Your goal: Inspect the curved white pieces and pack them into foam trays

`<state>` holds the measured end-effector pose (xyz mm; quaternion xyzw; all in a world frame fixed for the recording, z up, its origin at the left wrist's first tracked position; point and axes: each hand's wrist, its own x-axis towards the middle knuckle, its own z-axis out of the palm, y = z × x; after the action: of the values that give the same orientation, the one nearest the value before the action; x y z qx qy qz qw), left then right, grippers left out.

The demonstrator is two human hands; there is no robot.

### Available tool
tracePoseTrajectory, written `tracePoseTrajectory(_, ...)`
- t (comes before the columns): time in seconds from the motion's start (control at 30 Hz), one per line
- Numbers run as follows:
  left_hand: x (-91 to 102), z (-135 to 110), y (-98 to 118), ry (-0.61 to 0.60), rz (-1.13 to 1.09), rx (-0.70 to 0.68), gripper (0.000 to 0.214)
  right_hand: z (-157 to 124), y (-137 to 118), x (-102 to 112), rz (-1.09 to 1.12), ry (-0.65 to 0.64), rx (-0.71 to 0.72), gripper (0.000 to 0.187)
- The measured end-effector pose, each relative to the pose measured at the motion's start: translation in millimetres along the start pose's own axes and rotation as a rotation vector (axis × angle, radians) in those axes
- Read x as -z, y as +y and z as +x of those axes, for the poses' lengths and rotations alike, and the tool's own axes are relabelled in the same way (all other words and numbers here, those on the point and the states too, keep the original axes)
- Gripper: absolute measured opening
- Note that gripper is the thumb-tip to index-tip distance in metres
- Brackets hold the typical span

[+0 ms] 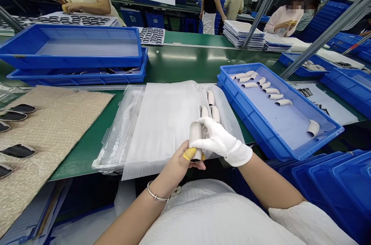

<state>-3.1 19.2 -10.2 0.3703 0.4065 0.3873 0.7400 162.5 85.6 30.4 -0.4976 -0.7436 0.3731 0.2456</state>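
Note:
Between my two hands is a cream, tube-shaped cover (196,136) with a stitched seam down its front and a dark opening at its lower end. My left hand (185,156), with yellow finger cots, grips the lower end. My right hand (217,140), in a white glove, closes around the upper part and right side. Just beyond, several similar cream covers (215,114) lie at the right side of a clear plastic tray (232,121). A white translucent sheet (165,117) covers much of that tray and hangs over its front edge.
On the right, a blue tray (278,133) holds several curved cream pieces (284,102). Stacked blue trays (72,61) stand at the back left. A beige padded mat (58,121) bears several black-lined pieces (19,151). Metal posts (263,7) slant over the green bench (179,63); people work across it.

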Motion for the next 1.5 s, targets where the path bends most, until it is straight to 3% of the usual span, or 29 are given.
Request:
tracePoseTrajectory(0.1,1.6,0,-3,-0.033,0.017,-0.016,0.052,-1,-1,-1,-0.052,0.034,0.015,0.048)
tracePoseTrajectory(0.23,2.5,-2,-5,-0.091,0.027,-0.017,0.051,1,-1,1,0.046,0.063,0.061,0.029)
tracePoseTrajectory(0.47,2.7,-3,-6,-0.086,0.028,-0.014,0.050,-1,4,-2,0.116,0.120,0.112,0.038)
tracePoseTrajectory(0.7,2.6,-1,-6,-0.095,0.030,-0.045,0.051,-5,0,1,0.285,0.104,0.006,0.043)
tracePoseTrajectory(0.83,-0.3,-1,-2,-0.068,0.135,-0.055,0.051,-4,-5,6,0.120,0.047,0.019,0.045)
tracePoseTrajectory(0.97,0.5,0,-2,-0.022,0.274,-0.049,0.054,0,-1,5,-0.135,-0.010,0.165,0.041)
tracePoseTrajectory(1.1,4.9,2,-7,-0.021,0.311,-0.037,0.049,1,6,1,-0.078,0.002,0.195,0.042)
tracePoseTrajectory(1.33,1.3,1,-3,-0.009,0.244,-0.026,0.048,0,7,4,0.117,0.039,0.046,0.046)
tracePoseTrajectory(1.5,-1.7,1,-1,-0.030,0.186,-0.025,0.052,2,6,3,-0.095,0.072,0.108,0.037)
